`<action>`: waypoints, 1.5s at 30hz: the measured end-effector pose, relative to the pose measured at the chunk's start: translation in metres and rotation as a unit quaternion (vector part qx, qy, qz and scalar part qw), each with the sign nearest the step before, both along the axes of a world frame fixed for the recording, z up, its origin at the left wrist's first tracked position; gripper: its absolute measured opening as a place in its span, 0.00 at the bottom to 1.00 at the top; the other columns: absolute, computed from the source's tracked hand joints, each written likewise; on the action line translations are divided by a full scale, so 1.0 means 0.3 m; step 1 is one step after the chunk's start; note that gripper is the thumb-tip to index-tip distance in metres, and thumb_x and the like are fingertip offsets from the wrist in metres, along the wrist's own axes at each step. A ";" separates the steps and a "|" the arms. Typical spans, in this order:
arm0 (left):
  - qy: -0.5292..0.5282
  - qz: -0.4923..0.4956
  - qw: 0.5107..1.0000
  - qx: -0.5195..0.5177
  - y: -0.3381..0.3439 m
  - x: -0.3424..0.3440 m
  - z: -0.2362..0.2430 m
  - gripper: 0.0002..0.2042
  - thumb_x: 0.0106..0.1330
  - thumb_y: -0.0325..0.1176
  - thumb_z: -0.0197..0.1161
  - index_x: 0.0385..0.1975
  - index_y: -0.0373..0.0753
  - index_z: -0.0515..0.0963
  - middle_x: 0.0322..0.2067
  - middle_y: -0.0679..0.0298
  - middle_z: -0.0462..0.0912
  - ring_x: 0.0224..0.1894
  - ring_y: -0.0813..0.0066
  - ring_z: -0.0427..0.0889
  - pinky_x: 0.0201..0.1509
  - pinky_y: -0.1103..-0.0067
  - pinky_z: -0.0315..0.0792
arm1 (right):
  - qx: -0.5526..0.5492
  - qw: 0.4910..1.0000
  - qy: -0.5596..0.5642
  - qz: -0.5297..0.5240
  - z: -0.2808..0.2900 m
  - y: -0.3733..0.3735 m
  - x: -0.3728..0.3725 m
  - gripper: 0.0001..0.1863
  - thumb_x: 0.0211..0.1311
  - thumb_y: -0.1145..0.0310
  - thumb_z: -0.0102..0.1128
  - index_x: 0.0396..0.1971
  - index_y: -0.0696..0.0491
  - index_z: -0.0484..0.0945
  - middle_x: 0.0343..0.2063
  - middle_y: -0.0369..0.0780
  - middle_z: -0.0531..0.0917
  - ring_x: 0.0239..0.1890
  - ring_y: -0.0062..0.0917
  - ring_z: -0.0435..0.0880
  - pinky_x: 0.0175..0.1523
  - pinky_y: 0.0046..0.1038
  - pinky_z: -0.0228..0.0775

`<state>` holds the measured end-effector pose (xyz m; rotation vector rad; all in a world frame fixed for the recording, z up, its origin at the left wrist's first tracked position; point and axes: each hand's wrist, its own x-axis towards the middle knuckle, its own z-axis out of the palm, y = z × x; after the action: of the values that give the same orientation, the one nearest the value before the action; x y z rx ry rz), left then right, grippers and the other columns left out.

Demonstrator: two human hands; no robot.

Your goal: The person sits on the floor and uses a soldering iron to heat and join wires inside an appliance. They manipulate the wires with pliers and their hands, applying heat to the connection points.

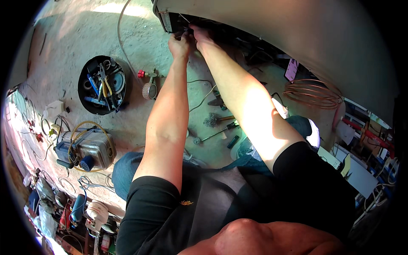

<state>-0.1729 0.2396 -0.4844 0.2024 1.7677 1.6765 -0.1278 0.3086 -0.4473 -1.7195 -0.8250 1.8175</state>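
Both my arms stretch forward to the dark lower opening of a large metal cabinet [297, 34]. My left hand [179, 46] is at the near left corner of that opening, its fingers bent closed around something small and dark. Close beside it, my right hand [201, 36] reaches into the shadow with its fingers closed together. What either hand grips is too dark and small to name. A thin, light-coloured rod or tube [184, 18] slants inside the opening just above the fingers.
Left of my arms stand a black tub of pliers and tools [80, 91], a pressure gauge with a red knob [149, 90] and a vacuum pump [91, 146]. A wire brush [211, 120] and screwdriver [214, 134] lie between my arms. Coiled copper tubing [312, 94] is at right.
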 end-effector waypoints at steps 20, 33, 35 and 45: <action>-0.248 -0.022 0.968 0.036 -0.024 -0.026 0.092 0.05 0.70 0.29 0.58 0.37 0.34 0.74 0.29 0.61 0.84 0.23 0.77 0.80 0.22 0.81 0.72 | -0.019 1.000 0.001 0.022 0.010 -0.004 0.008 0.16 0.59 0.59 0.67 0.43 0.52 0.82 0.31 0.36 0.81 0.28 0.23 0.72 0.34 0.28 0.66; -0.109 -0.013 0.994 0.007 0.010 -0.030 -0.005 0.14 0.64 0.19 0.61 0.48 0.32 0.68 0.36 0.54 0.83 0.31 0.67 0.84 0.28 0.77 0.75 | -0.010 0.998 0.052 -0.028 0.015 0.000 -0.020 0.07 0.60 0.64 0.67 0.31 0.51 0.81 0.25 0.35 0.82 0.20 0.17 0.77 0.22 0.20 0.67; -0.103 -0.025 0.994 -0.002 0.009 -0.045 -0.018 0.15 0.63 0.18 0.61 0.48 0.32 0.68 0.36 0.54 0.83 0.32 0.67 0.84 0.29 0.78 0.76 | -0.013 0.998 0.053 -0.036 0.019 -0.003 -0.026 0.06 0.61 0.66 0.67 0.33 0.52 0.81 0.25 0.35 0.81 0.20 0.18 0.75 0.24 0.21 0.67; -0.191 0.000 0.981 0.046 -0.007 -0.038 -0.002 0.14 0.61 0.18 0.63 0.46 0.31 0.72 0.35 0.56 0.84 0.32 0.70 0.83 0.31 0.78 0.76 | -0.020 0.997 0.066 -0.033 0.016 -0.008 -0.015 0.10 0.62 0.61 0.66 0.31 0.52 0.80 0.24 0.34 0.78 0.19 0.16 0.71 0.22 0.19 0.65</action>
<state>-0.1844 0.2373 -0.4851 -0.0759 1.4067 1.6690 -0.1324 0.3062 -0.4426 -1.6119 -0.6758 1.8913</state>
